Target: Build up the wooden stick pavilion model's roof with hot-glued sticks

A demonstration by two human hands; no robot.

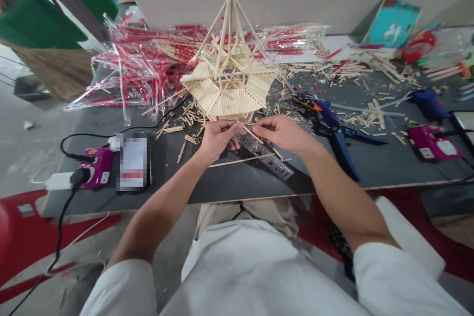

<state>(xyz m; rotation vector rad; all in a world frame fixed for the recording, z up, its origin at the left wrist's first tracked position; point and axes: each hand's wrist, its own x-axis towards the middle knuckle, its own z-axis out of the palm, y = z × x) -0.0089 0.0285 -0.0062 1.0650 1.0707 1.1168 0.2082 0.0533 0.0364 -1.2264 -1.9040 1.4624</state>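
Note:
Between my two hands is a thin wooden stick (252,134), slanting down to the right. My left hand (221,139) is closed, its thumb and fingers pinching the stick's upper end. The fingertips of my right hand (277,131) pinch the same stick a little further along. A clear plastic stencil ruler (269,160) lies on the table beneath the hands, partly covered by them. A longer wooden stick (242,161) lies across it. Just beyond my hands stands a model built of wooden sticks (231,101), with sloping panels and a pointed frame on top.
Red-and-clear plastic wrappers (148,57) heap up behind the model. Blue cutting pliers (338,140) and a blue glue gun (429,103) lie to the right. A phone (133,163) and a purple power adapter (97,167) with cables are left. Stick offcuts litter the dark table (185,180).

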